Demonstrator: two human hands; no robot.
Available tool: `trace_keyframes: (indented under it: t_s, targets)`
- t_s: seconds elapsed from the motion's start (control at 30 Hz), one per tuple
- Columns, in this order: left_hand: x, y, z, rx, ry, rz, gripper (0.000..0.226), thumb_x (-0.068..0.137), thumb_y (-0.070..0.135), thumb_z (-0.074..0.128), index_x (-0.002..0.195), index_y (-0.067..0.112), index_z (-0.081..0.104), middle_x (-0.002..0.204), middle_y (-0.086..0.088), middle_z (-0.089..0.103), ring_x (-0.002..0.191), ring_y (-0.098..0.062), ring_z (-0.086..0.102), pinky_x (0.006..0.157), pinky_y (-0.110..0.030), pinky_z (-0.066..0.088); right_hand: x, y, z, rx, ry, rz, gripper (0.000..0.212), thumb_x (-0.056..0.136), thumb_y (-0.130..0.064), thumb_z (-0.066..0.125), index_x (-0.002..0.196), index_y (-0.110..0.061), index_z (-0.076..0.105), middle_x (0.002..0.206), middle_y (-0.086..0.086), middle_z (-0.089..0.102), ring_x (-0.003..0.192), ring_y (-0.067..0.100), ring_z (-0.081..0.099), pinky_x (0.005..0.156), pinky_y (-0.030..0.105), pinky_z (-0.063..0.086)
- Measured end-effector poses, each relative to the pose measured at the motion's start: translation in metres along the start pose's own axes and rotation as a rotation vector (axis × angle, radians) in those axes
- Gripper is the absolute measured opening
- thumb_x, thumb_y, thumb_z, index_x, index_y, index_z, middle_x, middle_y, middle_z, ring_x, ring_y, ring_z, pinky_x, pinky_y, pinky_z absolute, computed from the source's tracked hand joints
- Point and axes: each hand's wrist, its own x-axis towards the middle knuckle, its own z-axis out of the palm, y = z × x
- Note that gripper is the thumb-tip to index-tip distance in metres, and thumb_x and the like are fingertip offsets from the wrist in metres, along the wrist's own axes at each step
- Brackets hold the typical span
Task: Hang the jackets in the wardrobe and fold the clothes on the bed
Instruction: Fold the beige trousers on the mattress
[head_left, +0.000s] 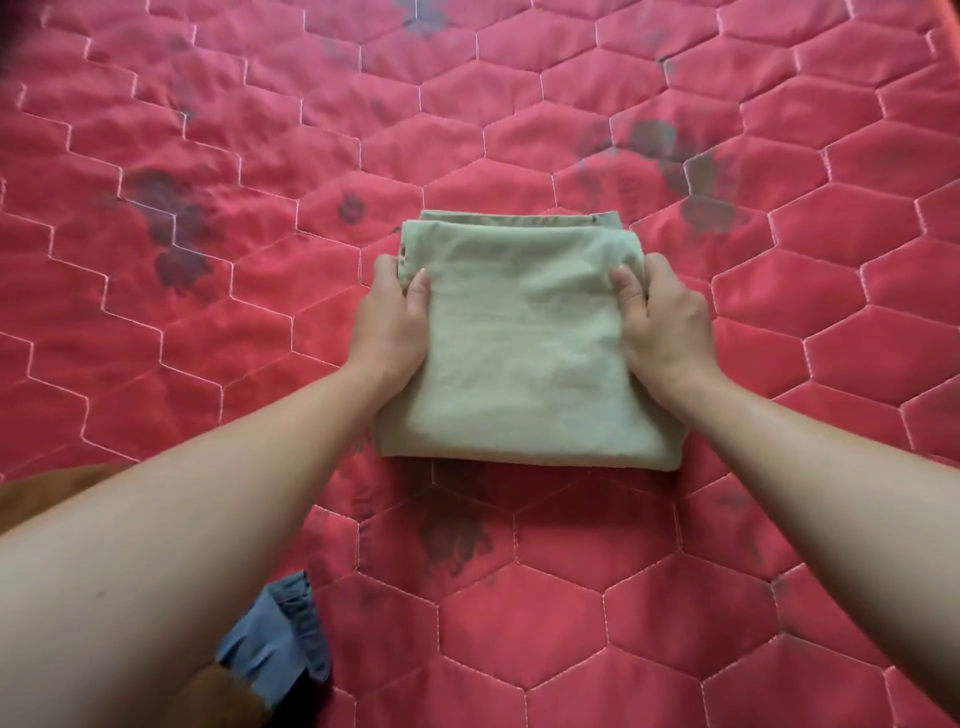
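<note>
At the near left edge a blue cloth (280, 649) and a brown cloth (49, 491) lie by the forearm; both bare arms reach forward over the red quilted bed (675, 623); the left hand (389, 322) and right hand (660, 322) clasp the side edges of a folded green garment (524, 353), thumbs on top, fingers tucked under; the garment lies flat mid-bed, its long axis running away from the person, layered folds at the far end.

Blue ruffled cloth (280, 644) beside brown fabric (47, 491).
</note>
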Motion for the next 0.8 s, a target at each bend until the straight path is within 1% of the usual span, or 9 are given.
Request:
trace_keyframes:
  t_s: [0.07,0.17,0.27,0.33,0.43,0.53,0.6,0.67,0.8]
  targets:
    - [0.002,-0.001,0.000,-0.075,0.047,0.031,0.025,0.107,0.034,0.042,0.116,0.011,0.046,0.097,0.003,0.064,0.093,-0.023,0.061,0.077,-0.039,0.043,0.001,-0.006,-0.001,0.029,0.092,-0.061,0.027,0.107,-0.039,0.045,0.089,-0.021,0.039,0.065,0.002,0.047,0.065,0.030,0.043,0.062,0.038,0.017]
    - [0.013,-0.001,0.000,-0.061,0.076,0.063,0.025,0.106,0.036,0.042,0.114,0.012,0.043,0.098,-0.003,0.066,0.093,-0.027,0.062,0.081,-0.044,0.048,0.015,-0.011,0.000,-0.019,0.078,-0.062,0.027,0.108,-0.041,0.043,0.092,-0.019,0.042,0.066,0.004,0.050,0.066,0.034,0.047,0.061,0.039,0.022]
    - [0.027,-0.002,0.007,0.147,0.050,0.015,0.031,0.104,0.042,0.044,0.116,0.013,0.042,0.108,-0.008,0.064,0.102,-0.034,0.060,0.078,-0.042,0.043,0.027,-0.005,0.009,-0.225,-0.040,0.057,0.033,0.107,-0.046,0.039,0.107,-0.013,0.045,0.089,0.020,0.062,0.085,0.044,0.059,0.066,0.044,0.036]
    - [0.032,-0.001,0.010,0.227,0.042,-0.026,0.037,0.102,0.044,0.048,0.126,0.016,0.041,0.120,-0.010,0.055,0.113,-0.035,0.056,0.084,-0.041,0.041,0.028,-0.006,0.014,-0.292,-0.053,0.126,0.038,0.105,-0.044,0.044,0.124,-0.011,0.042,0.111,0.024,0.061,0.104,0.046,0.059,0.078,0.050,0.043]
    - [0.026,0.007,0.005,0.397,0.149,0.060,0.076,0.095,0.046,0.058,0.157,0.031,0.016,0.151,-0.014,0.029,0.141,-0.036,0.033,0.108,-0.049,0.034,0.020,-0.017,0.017,-0.368,0.100,-0.059,0.058,0.097,-0.036,0.053,0.149,-0.017,0.036,0.146,0.017,0.042,0.136,0.038,0.039,0.108,0.054,0.033]
    - [0.020,0.008,0.017,0.707,0.078,0.379,0.078,0.095,0.056,0.045,0.160,0.038,0.006,0.167,-0.017,-0.003,0.155,-0.035,-0.003,0.121,-0.056,0.012,0.010,-0.024,0.033,-0.514,-0.038,-0.353,0.066,0.099,-0.051,0.040,0.157,-0.021,0.032,0.168,0.013,0.018,0.155,0.035,0.012,0.121,0.062,0.005]
    - [0.023,-0.003,0.030,0.783,-0.037,0.457,0.071,0.097,0.060,0.031,0.161,0.037,0.007,0.168,-0.018,-0.008,0.155,-0.036,-0.009,0.124,-0.055,0.004,0.009,-0.019,0.046,-0.607,-0.198,-0.313,0.078,0.096,-0.067,0.025,0.163,-0.028,0.015,0.171,0.009,-0.001,0.157,0.035,-0.005,0.121,0.065,-0.004]
    - [0.031,-0.013,0.036,0.756,-0.094,0.434,0.070,0.097,0.061,0.024,0.161,0.036,0.007,0.168,-0.017,-0.007,0.155,-0.035,-0.010,0.125,-0.052,0.002,0.014,-0.011,0.053,-0.598,-0.246,-0.233,0.081,0.094,-0.074,0.017,0.163,-0.034,0.001,0.170,0.005,-0.014,0.156,0.033,-0.016,0.122,0.063,-0.006]
    - [0.041,-0.021,0.039,0.698,-0.157,0.425,0.069,0.097,0.062,0.026,0.160,0.037,0.014,0.169,-0.013,-0.004,0.155,-0.033,-0.009,0.126,-0.048,0.003,0.018,-0.006,0.060,-0.573,-0.270,-0.199,0.083,0.091,-0.076,0.018,0.162,-0.037,0.003,0.171,0.003,-0.012,0.156,0.031,-0.015,0.124,0.059,-0.001]
